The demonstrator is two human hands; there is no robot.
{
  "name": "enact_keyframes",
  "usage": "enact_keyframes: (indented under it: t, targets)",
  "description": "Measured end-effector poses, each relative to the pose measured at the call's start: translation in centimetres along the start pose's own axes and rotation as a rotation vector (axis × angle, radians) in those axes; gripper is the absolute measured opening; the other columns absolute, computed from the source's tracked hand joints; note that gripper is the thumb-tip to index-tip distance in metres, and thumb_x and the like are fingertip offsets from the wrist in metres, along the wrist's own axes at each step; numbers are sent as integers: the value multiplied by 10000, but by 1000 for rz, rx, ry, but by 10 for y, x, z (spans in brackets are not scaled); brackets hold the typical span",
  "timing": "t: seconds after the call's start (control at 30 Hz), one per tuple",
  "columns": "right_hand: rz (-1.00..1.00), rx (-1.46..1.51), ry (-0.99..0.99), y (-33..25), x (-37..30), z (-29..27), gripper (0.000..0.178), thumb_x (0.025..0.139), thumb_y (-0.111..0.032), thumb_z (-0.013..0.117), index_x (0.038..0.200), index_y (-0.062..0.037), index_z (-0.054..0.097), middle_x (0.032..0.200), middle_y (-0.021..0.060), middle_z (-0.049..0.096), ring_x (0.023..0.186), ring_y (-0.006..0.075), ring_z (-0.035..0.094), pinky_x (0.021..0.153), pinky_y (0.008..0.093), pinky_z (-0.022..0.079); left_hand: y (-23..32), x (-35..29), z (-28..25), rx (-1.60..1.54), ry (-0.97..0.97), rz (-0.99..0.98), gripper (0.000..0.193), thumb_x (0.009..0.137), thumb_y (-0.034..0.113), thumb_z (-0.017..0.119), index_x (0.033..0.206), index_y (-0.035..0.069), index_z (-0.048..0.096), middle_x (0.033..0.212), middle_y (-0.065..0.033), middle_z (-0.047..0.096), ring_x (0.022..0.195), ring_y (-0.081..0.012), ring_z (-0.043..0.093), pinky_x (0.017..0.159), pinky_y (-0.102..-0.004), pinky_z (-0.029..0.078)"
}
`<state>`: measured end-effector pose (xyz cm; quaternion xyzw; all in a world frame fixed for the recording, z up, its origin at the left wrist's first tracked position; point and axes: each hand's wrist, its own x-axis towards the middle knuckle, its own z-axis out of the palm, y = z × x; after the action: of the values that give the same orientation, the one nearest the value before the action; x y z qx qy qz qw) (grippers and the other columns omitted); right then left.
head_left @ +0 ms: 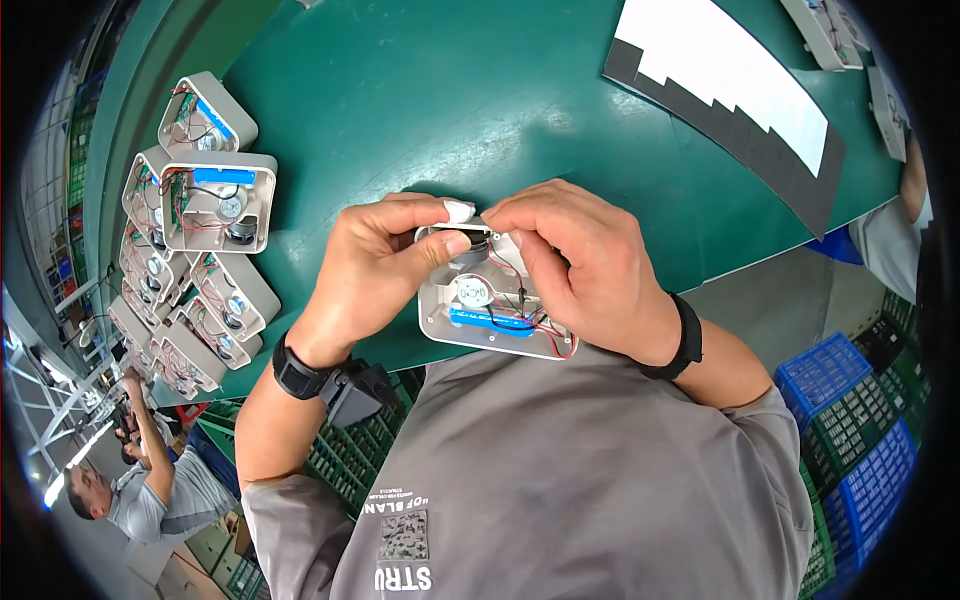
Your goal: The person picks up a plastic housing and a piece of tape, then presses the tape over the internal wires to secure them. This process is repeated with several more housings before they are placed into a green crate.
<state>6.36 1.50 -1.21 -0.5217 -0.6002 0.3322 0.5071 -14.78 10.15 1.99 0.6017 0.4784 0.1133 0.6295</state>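
Note:
In front of my body I hold an open light-grey plastic housing point(435, 318) tilted at the table's near edge. Inside it sit a round silver motor point(473, 291), a blue cylindrical battery point(492, 321), red and black wires, and a dark round part point(470, 252) near the top wall. My left hand point(375, 265) is closed on the upper left wall, thumb inside by the dark part. A small white piece point(459, 211) shows at its index fingertip. My right hand point(590, 260) is closed around the upper right corner, thumb inside; what its fingertips pinch there is partly hidden.
Several similar open housings point(220, 205) are piled on the green table point(420, 110) at left. A white sheet on black board point(725, 90) lies at far right, with more housings point(825, 32) beyond. Blue crates point(825, 370) stand at lower right. Another person point(170, 490) is at lower left.

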Motion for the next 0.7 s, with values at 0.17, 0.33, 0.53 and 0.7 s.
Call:
enact_keyframes:
  t: [0.17, 0.33, 0.53, 0.7]
  targets:
    - [25, 13, -30, 0, -1, -7, 164, 878, 103, 651, 996, 7, 712, 1035, 138, 732, 863, 280, 702, 692, 361, 553, -6, 6, -1, 18, -10, 21, 238, 905, 55, 827, 1134, 7, 785, 1081, -73, 736, 915, -115, 643, 759, -277, 525]
    - [-103, -115, -184, -21, -5, -23, 142, 848, 22, 721, 988, -2, 729, 1263, 155, 658, 1104, 334, 647, 866, 416, 546, -14, 4, 1, 22, 27, 57, 246, 904, 79, 834, 1132, 3, 784, 1056, -60, 736, 897, -107, 630, 745, -277, 514]
    - [-92, -327, -349, -20, -17, -25, 200, 822, -79, 779, 1010, -16, 748, 1386, 153, 586, 1296, 391, 532, 1047, 483, 466, -16, 3, 8, 22, 89, 84, 249, 908, 94, 834, 1134, 1, 785, 1003, -41, 737, 842, -91, 608, 715, -276, 504]
    - [-112, -361, -406, -19, -9, -28, 214, 845, -98, 773, 1045, -27, 752, 1373, 149, 595, 1286, 377, 540, 1055, 474, 458, -20, 3, 8, -6, 95, 73, 221, 952, 47, 777, 1166, -8, 769, 1048, -52, 763, 911, -97, 677, 791, -262, 564]
